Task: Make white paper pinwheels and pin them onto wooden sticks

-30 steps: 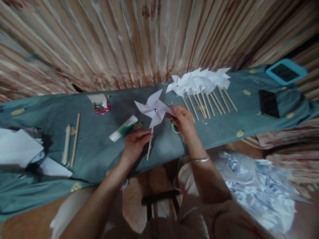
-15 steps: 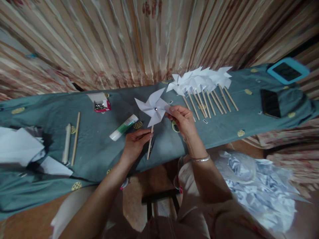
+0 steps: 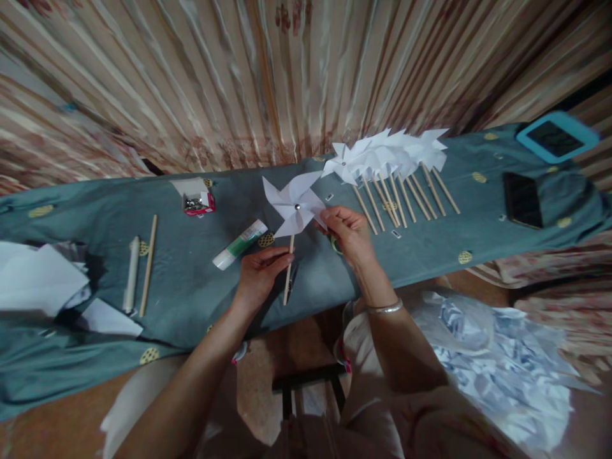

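Observation:
A white paper pinwheel with a pin at its centre is held up over the table on a thin wooden stick. My left hand pinches that stick just below the blades. At the right side, my right hand has its thumb and fingers at the edge of one blade. Left of the pinwheel lies a glue stick with a green label. Behind my right hand a roll of tape is partly hidden.
Several finished pinwheels lie overlapped at the back right. A red box of pins, a wooden stick, a whitish rod and paper sheets are leftward. Rightward are a phone, a blue-framed device and, below, a bag of crumpled paper.
The pinwheel's blades have turned a little about the pin, with my right hand at a blade's edge. My left hand keeps its hold on the stick. The view has shifted slightly.

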A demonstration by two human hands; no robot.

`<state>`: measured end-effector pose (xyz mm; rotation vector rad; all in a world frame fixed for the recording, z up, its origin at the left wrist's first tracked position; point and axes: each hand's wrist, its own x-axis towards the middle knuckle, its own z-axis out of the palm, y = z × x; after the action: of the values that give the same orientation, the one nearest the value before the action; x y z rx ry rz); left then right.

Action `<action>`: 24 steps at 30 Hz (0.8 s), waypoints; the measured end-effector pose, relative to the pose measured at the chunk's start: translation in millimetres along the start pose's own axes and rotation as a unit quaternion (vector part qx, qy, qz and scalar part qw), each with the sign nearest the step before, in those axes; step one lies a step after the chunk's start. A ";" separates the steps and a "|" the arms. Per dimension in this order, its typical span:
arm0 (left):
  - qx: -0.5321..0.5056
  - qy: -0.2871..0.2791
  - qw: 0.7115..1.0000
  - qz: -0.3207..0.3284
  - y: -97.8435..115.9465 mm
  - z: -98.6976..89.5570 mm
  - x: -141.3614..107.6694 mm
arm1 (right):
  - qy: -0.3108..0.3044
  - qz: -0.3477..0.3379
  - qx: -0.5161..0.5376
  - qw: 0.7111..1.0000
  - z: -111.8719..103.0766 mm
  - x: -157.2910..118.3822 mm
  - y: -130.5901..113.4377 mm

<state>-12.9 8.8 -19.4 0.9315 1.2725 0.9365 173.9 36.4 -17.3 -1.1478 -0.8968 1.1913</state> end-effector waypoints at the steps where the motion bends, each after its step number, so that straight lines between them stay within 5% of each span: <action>1: 0.003 0.001 1.000 0.002 0.3 -0.1 0.0 | -0.001 0.000 -0.004 1.000 0.4 -0.2 -0.1; 24: 0.009 0.018 1.000 0.020 3.1 -0.7 1.2 | -0.066 0.017 -0.015 0.998 12.6 -8.7 1.4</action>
<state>-13.7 11.1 -16.9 0.9604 1.2996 0.9783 160.0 30.3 -15.5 -1.1218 -1.0003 1.2964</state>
